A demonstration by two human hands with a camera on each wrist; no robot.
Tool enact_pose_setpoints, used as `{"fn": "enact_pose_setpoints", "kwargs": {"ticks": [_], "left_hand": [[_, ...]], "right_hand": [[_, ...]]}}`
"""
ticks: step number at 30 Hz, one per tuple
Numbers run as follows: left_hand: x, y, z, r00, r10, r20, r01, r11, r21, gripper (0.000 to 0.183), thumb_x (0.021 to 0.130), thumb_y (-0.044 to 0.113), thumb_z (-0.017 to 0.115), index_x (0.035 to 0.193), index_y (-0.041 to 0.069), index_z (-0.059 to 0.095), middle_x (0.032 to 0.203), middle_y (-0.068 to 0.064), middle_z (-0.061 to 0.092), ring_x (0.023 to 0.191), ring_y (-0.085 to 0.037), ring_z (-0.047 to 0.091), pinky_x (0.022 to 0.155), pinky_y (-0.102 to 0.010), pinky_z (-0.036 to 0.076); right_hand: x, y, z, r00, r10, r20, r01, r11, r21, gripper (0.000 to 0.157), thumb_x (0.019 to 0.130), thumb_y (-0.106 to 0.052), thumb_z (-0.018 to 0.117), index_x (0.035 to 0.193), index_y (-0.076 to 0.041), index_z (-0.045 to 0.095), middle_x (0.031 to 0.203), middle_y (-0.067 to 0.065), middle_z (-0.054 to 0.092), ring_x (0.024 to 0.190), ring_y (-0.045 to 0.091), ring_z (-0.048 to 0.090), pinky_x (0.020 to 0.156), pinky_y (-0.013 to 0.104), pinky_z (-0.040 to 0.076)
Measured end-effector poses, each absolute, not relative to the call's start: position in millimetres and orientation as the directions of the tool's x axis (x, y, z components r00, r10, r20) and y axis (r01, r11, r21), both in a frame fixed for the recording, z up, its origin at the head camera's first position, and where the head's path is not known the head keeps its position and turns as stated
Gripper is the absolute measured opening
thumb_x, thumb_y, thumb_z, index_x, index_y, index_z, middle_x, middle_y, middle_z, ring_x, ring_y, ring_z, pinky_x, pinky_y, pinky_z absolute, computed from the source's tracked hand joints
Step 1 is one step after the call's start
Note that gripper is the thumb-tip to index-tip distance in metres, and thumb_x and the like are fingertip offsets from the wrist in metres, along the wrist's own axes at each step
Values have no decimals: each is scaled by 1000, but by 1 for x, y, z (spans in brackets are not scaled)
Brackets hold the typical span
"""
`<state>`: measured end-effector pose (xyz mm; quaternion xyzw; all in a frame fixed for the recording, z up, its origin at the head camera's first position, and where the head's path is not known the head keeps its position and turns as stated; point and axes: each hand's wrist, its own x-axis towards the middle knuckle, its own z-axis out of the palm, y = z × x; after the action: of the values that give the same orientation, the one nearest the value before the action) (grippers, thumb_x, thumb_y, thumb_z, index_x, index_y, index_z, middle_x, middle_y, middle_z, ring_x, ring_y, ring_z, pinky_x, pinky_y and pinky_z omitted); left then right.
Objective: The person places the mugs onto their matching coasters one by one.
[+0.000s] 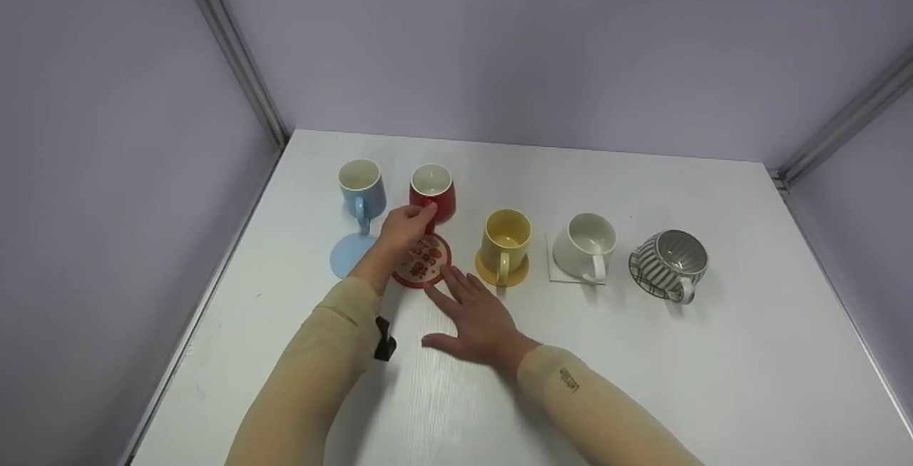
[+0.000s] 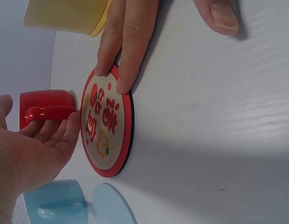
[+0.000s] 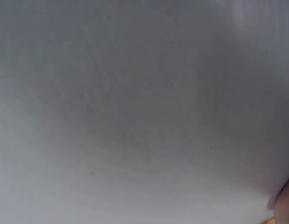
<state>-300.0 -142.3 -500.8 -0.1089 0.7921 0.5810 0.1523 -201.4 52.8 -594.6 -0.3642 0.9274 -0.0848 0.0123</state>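
Note:
My left hand is at the handle of a red mug with a white inside. In the left wrist view, its fingers curl by the red handle; the thumb's hold is partly hidden. The mug stands upright just behind a round red-rimmed coaster with red characters and fruit drawings. With fingers spread, my right hand touches the coaster's near right edge with its fingertips. The right wrist view is mostly blurred white surface.
Left of the red mug, a light blue mug stands behind a blue round coaster. To the right, a yellow mug, a white mug and a grey striped mug stand on coasters. Walls enclose the white table.

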Motion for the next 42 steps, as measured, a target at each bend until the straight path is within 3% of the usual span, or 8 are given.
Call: {"fn": "enact_pose_setpoints", "kwargs": {"ticks": [14, 23, 29, 42], "left_hand": [[-312, -134, -502, -923, 5, -385, -372, 243, 896, 61, 110, 50, 51, 149, 3, 56, 147, -17, 59, 132, -33, 55, 120, -53, 37], [-315, -123, -506, -951, -8, -310, -308, 124, 943, 45, 113, 33, 52, 122, -9, 67, 114, -26, 67, 111, -37, 62, 105, -48, 50], [-317, -120, -509, -930, -4, -368, -367, 80, 927, 43, 113, 35, 53, 131, -3, 66, 124, -24, 65, 115, -35, 61, 107, -49, 48], [-314, -116, -520, -917, -42, -397, -399, 133, 907, 30, 111, 33, 58, 128, 9, 66, 124, -11, 68, 121, -33, 63, 114, -51, 41]], "right_hand": [[-207, 54, -587, -740, -672, 23, -667, 728, -157, 93, 98, -85, 31, 170, -27, 20, 178, 9, 7, 164, 24, 4, 130, 42, 10], [-208, 53, -587, -734, -677, 52, -675, 719, -166, 93, 98, -85, 33, 170, -27, 23, 178, 10, 10, 164, 25, 8, 131, 43, 13], [-206, 53, -586, -724, -684, 84, -687, 707, -165, 91, 99, -82, 37, 169, -24, 28, 177, 12, 14, 163, 28, 12, 130, 46, 17], [-201, 52, -596, -728, -683, 62, -683, 714, -157, 92, 99, -84, 29, 171, -26, 22, 178, 10, 10, 163, 26, 10, 130, 45, 15]]}}
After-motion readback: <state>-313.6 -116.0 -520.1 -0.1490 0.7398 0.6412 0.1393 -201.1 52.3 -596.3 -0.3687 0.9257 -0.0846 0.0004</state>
